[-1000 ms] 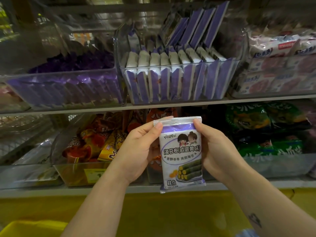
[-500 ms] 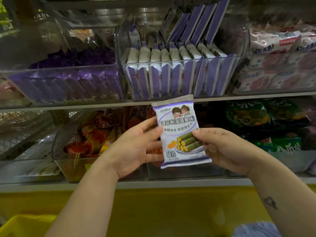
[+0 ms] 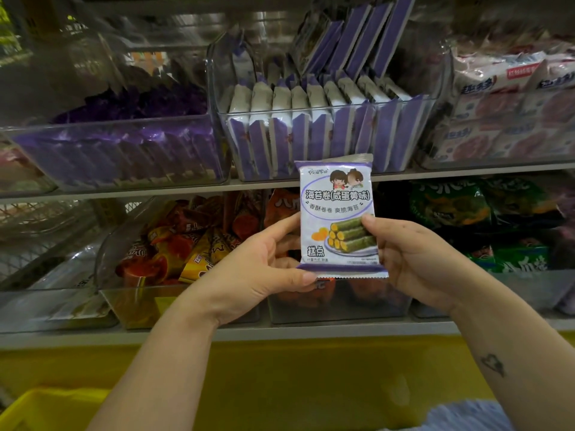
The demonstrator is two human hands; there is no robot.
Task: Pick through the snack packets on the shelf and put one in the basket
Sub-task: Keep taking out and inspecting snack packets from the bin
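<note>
Grey metal shelving [image 3: 311, 332] in two tiers, filling most of the view. Beneath it, a flat yellow panel [image 3: 280, 374].

On the upper tier, three clear plastic bins side by side:
- the left bin [image 3: 109, 122], full of dark purple packets [image 3: 124, 157]
- the middle bin [image 3: 326, 107], packed with rows of upright purple-and-white packets [image 3: 298, 135]
- the right bin [image 3: 448, 119], stacked with pink-and-white packets [image 3: 513, 88]

On the lower tier, more clear bins: orange and red wrappers [image 3: 186, 244] heaped left of centre, green bags [image 3: 451, 209] to the right.

Low in the left corner, one corner of a yellow plastic basket [image 3: 46, 409], well apart from both hands.

Two bare forearms [image 3: 161, 353] reaching up from the bottom edge, with a small dark tattoo [image 3: 493, 365] on the right one.

At the packet's lower left, the left hand [image 3: 258, 269]: thumb pressed on the front by the bottom seam, fingers [image 3: 286, 227] curled up along the left edge and behind. At its right edge, the right hand [image 3: 413, 256]: thumb laid over the printed front, remaining fingers hidden behind.

Pinched between the two, one small purple-and-white foil snack packet [image 3: 337, 219], held upright in the air with its printed face to the camera. Cartoon figures near the top, green rolls pictured lower down. Top seam overlapping the front of the middle bin, bottom seam in front of the lower tier, well above the basket.
</note>
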